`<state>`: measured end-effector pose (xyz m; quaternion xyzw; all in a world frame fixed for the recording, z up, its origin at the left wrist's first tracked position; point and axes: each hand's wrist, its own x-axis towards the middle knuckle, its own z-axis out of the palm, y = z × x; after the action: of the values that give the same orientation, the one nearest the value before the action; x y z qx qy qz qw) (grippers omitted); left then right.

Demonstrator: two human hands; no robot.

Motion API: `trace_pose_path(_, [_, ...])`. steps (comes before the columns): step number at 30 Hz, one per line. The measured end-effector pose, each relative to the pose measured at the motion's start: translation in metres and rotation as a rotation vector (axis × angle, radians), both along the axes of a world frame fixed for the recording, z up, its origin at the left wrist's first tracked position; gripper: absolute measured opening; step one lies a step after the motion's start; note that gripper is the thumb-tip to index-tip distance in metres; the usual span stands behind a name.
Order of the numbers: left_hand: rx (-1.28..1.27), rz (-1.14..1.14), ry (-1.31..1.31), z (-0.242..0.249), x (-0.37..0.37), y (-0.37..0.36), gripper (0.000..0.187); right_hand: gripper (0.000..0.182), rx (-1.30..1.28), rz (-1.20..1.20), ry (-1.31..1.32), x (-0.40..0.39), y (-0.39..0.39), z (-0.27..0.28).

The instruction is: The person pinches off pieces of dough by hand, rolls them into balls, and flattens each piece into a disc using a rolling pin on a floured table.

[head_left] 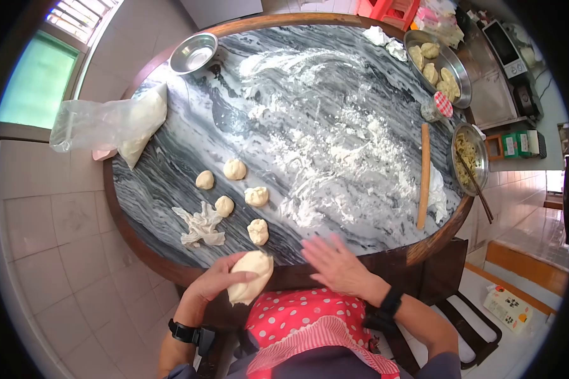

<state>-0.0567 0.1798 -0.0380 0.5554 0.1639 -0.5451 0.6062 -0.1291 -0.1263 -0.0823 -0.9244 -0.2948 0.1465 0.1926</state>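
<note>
Dough (250,276) in left hand (224,276), thumb across it, held at the table's (234,126) near edge | right hand (336,264) empty, palm down, fingers extended, near that edge | five dough balls (234,169) beside crumpled tissue (200,225) | rolling pin (424,177) on right side
</note>
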Motion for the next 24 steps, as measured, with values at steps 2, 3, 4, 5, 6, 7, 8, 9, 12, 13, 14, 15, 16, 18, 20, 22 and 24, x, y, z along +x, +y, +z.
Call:
trace_pose_path(2, [0.016, -0.015, -0.044, 0.000, -0.004, 0.000, 0.055, 0.065, -0.032, 0.140, 0.002, 0.014, -0.002, -0.019])
trace_pose_path(3, [0.042, -0.034, -0.085, -0.001, -0.006, 0.004, 0.056, 0.067, -0.029, 0.153, -0.054, 0.027, -0.005, -0.030])
trace_pose_path(4, [0.082, -0.089, -0.156, -0.002, -0.008, 0.011, 0.056, 0.070, -0.024, 0.164, -0.111, 0.040, -0.008, -0.037])
trace_pose_path(5, [0.079, -0.086, -0.158, 0.001, -0.010, 0.017, 0.056, 0.070, -0.027, 0.167, -0.113, 0.050, -0.019, -0.038])
trace_pose_path(6, [0.090, -0.045, -0.159, 0.005, -0.014, 0.023, 0.056, 0.073, -0.107, 0.016, -0.155, 0.059, -0.036, -0.039])
trace_pose_path(7, [0.102, -0.004, -0.158, 0.008, -0.020, 0.030, 0.057, 0.076, -0.184, -0.134, -0.196, 0.063, -0.044, -0.038])
trace_pose_path(8, [0.126, 0.045, -0.154, 0.005, -0.028, 0.040, 0.057, 0.076, -0.185, -0.127, -0.199, 0.061, -0.043, -0.033])
trace_pose_path(9, [0.126, 0.051, -0.160, 0.006, -0.034, 0.045, 0.057, 0.077, -0.234, -0.111, -0.154, 0.055, -0.040, -0.024])
trace_pose_path(12, [0.124, 0.242, -0.113, 0.004, -0.047, 0.050, 0.057, 0.079, -0.163, 0.013, -0.080, 0.043, -0.003, -0.017])
trace_pose_path(13, [0.117, 0.253, -0.125, 0.001, -0.049, 0.048, 0.057, 0.081, -0.036, 0.128, -0.034, 0.046, 0.011, -0.019])
trace_pose_path(14, [0.103, 0.285, -0.116, -0.001, -0.052, 0.046, 0.057, 0.081, -0.039, 0.140, -0.047, 0.054, 0.015, -0.025])
trace_pose_path(15, [0.091, 0.316, -0.106, -0.001, -0.054, 0.045, 0.057, 0.082, -0.043, 0.125, -0.065, 0.065, 0.020, -0.035])
trace_pose_path(16, [0.098, 0.312, -0.108, 0.000, -0.055, 0.045, 0.059, 0.083, -0.046, 0.110, -0.080, 0.075, 0.022, -0.040])
trace_pose_path(18, [0.092, 0.343, -0.123, -0.001, -0.061, 0.048, 0.059, 0.083, -0.123, -0.014, -0.162, 0.100, 0.003, -0.041])
trace_pose_path(20, [0.078, 0.360, -0.128, -0.004, -0.067, 0.053, 0.059, 0.084, -0.205, -0.153, -0.240, 0.109, -0.011, -0.030])
trace_pose_path(22, [-0.003, 0.487, -0.104, -0.010, -0.070, 0.054, 0.058, 0.084, -0.210, -0.009, -0.120, 0.085, 0.006, -0.018])
trace_pose_path(24, [-0.044, 0.532, -0.094, -0.019, -0.069, 0.054, 0.057, 0.084, -0.167, 0.193, -0.019, 0.051, 0.015, -0.015])
